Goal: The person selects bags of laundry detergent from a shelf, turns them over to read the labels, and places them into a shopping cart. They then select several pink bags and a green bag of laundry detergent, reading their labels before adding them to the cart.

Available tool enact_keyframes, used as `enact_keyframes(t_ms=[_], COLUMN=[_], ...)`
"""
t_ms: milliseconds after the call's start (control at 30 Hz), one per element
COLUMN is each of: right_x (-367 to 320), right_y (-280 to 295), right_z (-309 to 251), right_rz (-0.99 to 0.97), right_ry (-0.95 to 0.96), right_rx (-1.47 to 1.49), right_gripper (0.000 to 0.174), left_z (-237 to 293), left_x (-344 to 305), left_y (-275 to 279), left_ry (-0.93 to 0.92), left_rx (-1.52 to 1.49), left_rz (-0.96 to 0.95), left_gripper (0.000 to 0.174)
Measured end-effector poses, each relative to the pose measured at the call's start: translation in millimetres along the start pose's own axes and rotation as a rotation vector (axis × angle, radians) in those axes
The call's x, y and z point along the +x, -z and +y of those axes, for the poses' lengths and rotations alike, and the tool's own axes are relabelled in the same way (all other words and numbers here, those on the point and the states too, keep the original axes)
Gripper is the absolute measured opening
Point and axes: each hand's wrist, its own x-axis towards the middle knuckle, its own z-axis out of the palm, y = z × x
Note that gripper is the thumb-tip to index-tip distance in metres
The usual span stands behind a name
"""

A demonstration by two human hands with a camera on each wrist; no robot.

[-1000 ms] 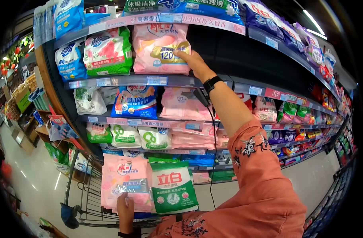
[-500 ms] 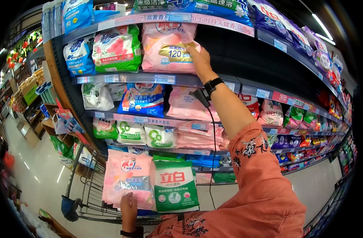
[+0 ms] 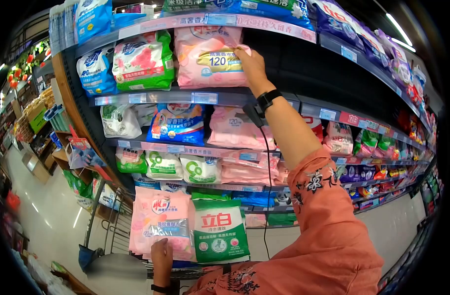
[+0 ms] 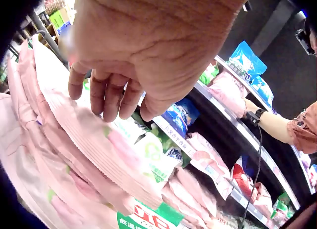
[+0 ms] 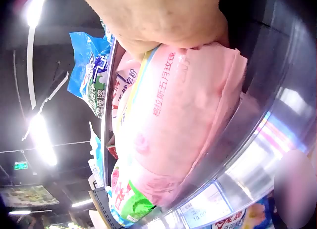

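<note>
In the head view, my right hand (image 3: pixel 253 69) grips the right side of a pink bag of soap powder (image 3: pixel 193 59) standing on an upper shelf. Its thumb lies on the front by the gold label; the other fingers are largely hidden. The right wrist view shows the hand over the bag's side (image 5: pixel 183 105). My left hand (image 3: pixel 162 255) rests its loosely bent fingers on the lower front of a pink bag (image 3: pixel 158 211) in the shopping cart (image 3: pixel 117 233). In the left wrist view several pink bags (image 4: pixel 64 135) lie stacked under those fingers. A green-and-white detergent bag (image 3: pixel 222 246) leans beside them.
Left of the gripped bag stand a green-and-white bag (image 3: pixel 143 61) and a blue bag (image 3: pixel 94 71). Lower shelves hold more detergent bags, among them a blue one (image 3: pixel 175 125). A black cable (image 3: pixel 269 177) hangs from my right wrist. Price tags line the shelf edge (image 3: pixel 244 98).
My right hand has shifted slightly up and right on the bag's front, and the bag's top looks more creased. The head view has swung a little left. My left hand stays on the cart's pink bag.
</note>
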Motion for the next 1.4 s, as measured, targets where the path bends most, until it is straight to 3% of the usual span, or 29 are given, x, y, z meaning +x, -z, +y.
enact_keyframes(t_ms=[200, 533, 567, 633, 800, 967, 1033, 1133, 1233, 1267, 1400], right_x=[-6.1, 7.2, 4.8, 0.4, -6.3, -5.6, -1.9, -6.6, -8.5, -7.2, -3.1], right_y=[1.2, 19.6, 20.0, 21.3, 22.4, 25.5, 30.6, 28.8, 31.2, 33.9, 33.8], right_z=[4.6, -7.2, -13.6, -16.4, -16.0, -9.0, 0.0, -2.3, -0.2, 0.7, -3.6], right_rz=[0.095, 0.034, 0.031, 0.048, 0.057, 0.048, 0.065, 0.084, 0.086, 0.091, 0.106], right_ry=[0.113, 0.017, 0.009, 0.004, -0.010, 0.006, 0.063, 0.041, 0.004, 0.000, -0.055], right_rx=[0.036, 0.035, 0.037, -0.010, 0.021, 0.077, -0.009, 0.046, 0.037, 0.002, -0.022], right_gripper=[0.029, 0.029, 0.029, 0.030, 0.029, 0.026, 0.021, 0.019, 0.021, 0.022, 0.024], left_z=[-2.3, -13.7, -13.5, 11.9, 139.7, 229.3, 261.0, 288.4, 297.7, 298.1, 298.5], left_x=[0.8, 12.3, 18.9, 48.0, 182.3, 320.2, 360.5, 406.2, 436.7, 443.2, 448.1], left_y=[2.0, 5.1, 8.7, 23.3, 87.6, 58.3, 39.9, 17.4, 10.8, 5.3, 2.9], left_ry=[0.004, -0.113, -0.038, 0.117, -0.026, -0.218, -0.220, -0.175, -0.133, -0.100, -0.091], left_rx=[-0.019, 0.073, -0.029, -0.241, -0.482, -0.753, -0.827, -0.789, -0.742, -0.765, -0.798], left_rz=[-0.002, -0.050, -0.058, -0.081, -0.152, -0.291, -0.311, -0.271, -0.349, -0.348, -0.444], left_gripper=[0.023, 0.022, 0.023, 0.026, 0.037, 0.071, 0.076, 0.074, 0.064, 0.054, 0.050])
